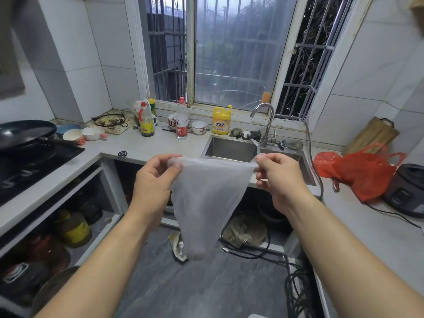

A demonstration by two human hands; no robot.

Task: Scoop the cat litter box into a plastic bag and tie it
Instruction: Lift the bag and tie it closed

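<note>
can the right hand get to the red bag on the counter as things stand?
Probably not right away. The right hand is pinching one top corner of the clear plastic bag, the left hand the other. The red bag lies unobstructed on the counter to its right, so it would have to let go first.

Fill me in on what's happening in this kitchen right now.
A person stands at the counter holding a thin clear plastic bag up in front of the sink. The left hand pinches one top corner and the right hand pinches the other, stretching the top edge between them while the rest hangs down to a point. The bag looks empty and untied. No litter box or scoop is in view, so the scooping does not appear to have started. A red plastic bag lies on the counter to the right.
</note>
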